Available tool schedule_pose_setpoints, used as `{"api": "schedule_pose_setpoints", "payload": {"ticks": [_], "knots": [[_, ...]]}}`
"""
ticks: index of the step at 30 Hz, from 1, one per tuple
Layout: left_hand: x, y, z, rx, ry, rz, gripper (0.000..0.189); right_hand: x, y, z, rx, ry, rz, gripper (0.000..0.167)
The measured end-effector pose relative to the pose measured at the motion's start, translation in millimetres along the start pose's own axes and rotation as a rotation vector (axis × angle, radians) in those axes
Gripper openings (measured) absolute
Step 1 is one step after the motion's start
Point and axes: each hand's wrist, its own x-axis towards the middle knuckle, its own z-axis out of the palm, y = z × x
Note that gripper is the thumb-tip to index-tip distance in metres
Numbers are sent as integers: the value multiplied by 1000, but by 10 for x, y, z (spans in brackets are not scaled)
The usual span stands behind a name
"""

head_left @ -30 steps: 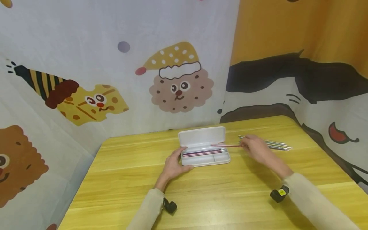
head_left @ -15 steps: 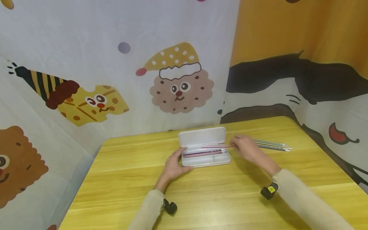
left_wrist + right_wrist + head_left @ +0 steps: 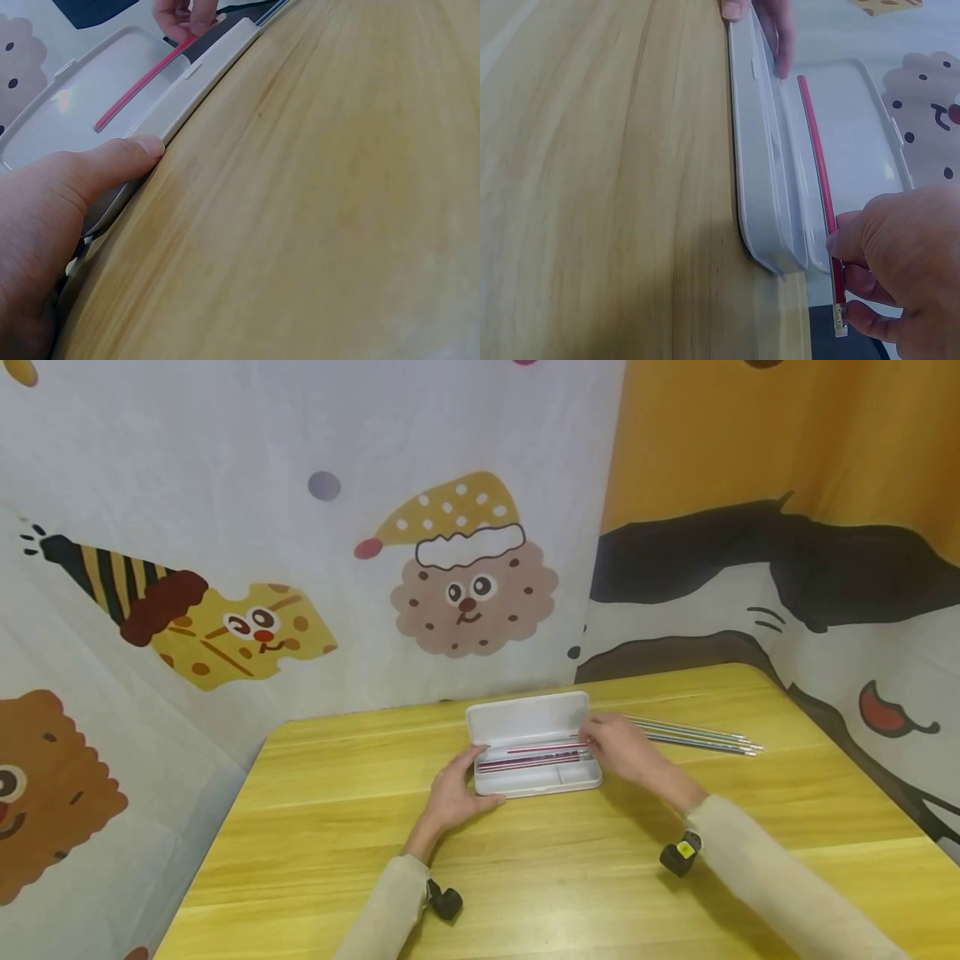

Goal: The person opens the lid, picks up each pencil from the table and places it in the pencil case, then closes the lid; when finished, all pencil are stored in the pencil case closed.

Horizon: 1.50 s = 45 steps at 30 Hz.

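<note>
A white pencil case (image 3: 517,789) lies on the table with its lid (image 3: 525,718) raised at the back. My left hand (image 3: 452,795) holds the case by its left end, the thumb (image 3: 131,161) against the front wall. Several striped pencils (image 3: 528,763) lie inside, in the long compartment. My right hand (image 3: 624,750) pinches a red pencil (image 3: 819,157) near its eraser end. That pencil hangs over the back part of the case, tip to the left, apart from the pencils inside as far as I can see.
Several more pencils (image 3: 697,737) lie on the wooden table (image 3: 540,877) to the right of the case, partly behind my right hand. A small compartment (image 3: 576,772) fills the case's front right. A printed curtain (image 3: 300,527) hangs behind the table.
My right hand has moved left from beside the loose pencils to the case's right end, bringing the red pencil over the case. My left hand has stayed on the case.
</note>
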Motion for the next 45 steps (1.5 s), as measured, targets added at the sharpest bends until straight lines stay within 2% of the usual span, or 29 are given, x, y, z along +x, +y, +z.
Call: {"api": "schedule_pose_setpoints", "payload": {"ticks": [14,29,36,45], "knots": [[-4,-2,-6,-5,0,7,92,112,-110,136,15,-24,19,19],[5,8,-12,4,1,17,92,234,-188,255,-11,-45,-18,15],[-6,6,-7,-8,-10,-5,93,272,-226,315,-15,-75,7,14],[-2,-13,2,10,-6,1,93,315,-261,355,-9,-82,7,11]]}}
